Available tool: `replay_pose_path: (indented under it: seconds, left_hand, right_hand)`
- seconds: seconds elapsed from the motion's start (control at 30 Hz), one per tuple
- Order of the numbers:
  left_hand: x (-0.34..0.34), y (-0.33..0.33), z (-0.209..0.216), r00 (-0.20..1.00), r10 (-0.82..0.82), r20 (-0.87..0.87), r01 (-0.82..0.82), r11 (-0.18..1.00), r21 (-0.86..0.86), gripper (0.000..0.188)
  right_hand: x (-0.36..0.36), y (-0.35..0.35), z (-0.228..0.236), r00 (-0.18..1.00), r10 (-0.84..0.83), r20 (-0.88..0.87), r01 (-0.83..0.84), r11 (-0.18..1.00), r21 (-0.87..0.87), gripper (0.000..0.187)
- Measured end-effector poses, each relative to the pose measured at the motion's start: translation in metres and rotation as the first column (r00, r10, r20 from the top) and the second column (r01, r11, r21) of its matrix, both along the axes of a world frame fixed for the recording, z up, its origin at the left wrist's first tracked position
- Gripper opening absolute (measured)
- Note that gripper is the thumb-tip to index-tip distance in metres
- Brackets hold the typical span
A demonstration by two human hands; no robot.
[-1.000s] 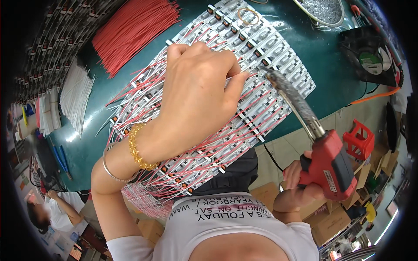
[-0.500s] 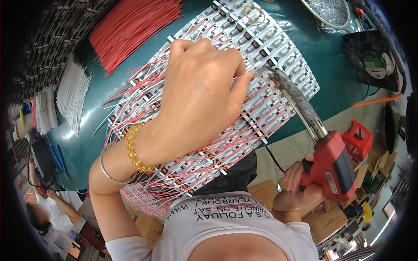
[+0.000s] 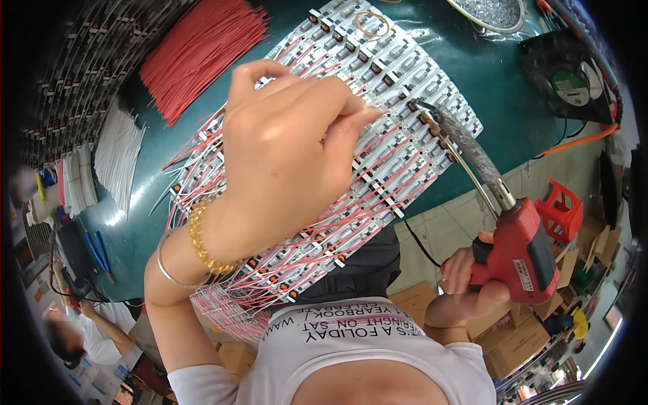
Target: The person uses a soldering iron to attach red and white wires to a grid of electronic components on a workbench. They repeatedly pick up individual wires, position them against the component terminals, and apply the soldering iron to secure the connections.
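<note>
A panel of small grey-white parts in rows (image 3: pixel 405 64) lies across the table, with red and white wires running from many of them. Over its middle is my left hand (image 3: pixel 290 145), back upward, thumb and forefinger pinched together. Whatever is between those fingertips is too small to make out. My right hand (image 3: pixel 466 270) is wrapped round the grip of a red and black soldering gun (image 3: pixel 520 250). The gun's long metal nose slants up and left. Its dark tip is over the panel's parts, a short way right of my left fingertips.
Red wires (image 3: pixel 202 50) and white wires (image 3: pixel 118 158) lie in bundles at the left of the green table (image 3: pixel 337 54). A dish of grey bits (image 3: pixel 496 13) and a black fan (image 3: pixel 570 88) are at the far right. A red stool (image 3: pixel 560 209) and cardboard boxes (image 3: pixel 516 344) stand below.
My left hand has moved left, widening the gap to the gun's tip. The soldering gun has shifted slightly right and down. The whole scene has also slid a little in the picture.
</note>
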State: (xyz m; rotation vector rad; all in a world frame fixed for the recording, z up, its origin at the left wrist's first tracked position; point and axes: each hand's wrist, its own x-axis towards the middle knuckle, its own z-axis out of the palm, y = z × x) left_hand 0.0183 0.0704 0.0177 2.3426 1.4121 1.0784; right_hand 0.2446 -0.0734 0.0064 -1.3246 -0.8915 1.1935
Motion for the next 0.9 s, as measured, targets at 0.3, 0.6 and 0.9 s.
replay_pose_path:
  seconds: [0.3, 0.6, 0.9]
  left_hand:
    - [0.01, -0.012, -0.008, 1.0, -0.008, -0.021, 0.004, 0.983, -0.185, 0.011]
    - [0.015, -0.012, -0.014, 0.998, 0.006, -0.062, -0.012, 0.995, -0.1, 0.015]
    - [0.015, -0.011, -0.014, 0.998, 0.004, -0.062, -0.009, 0.996, -0.089, 0.016]
  right_hand:
    - [0.007, -0.006, -0.003, 0.996, 0.073, -0.054, -0.071, 0.997, 0.042, 0.09]
    - [0.003, -0.011, -0.005, 1.0, 0.001, 0.024, -0.001, 1.0, -0.023, 0.083]
    - [0.003, -0.007, 0.0, 0.996, 0.059, 0.071, -0.065, 0.995, 0.077, 0.085]
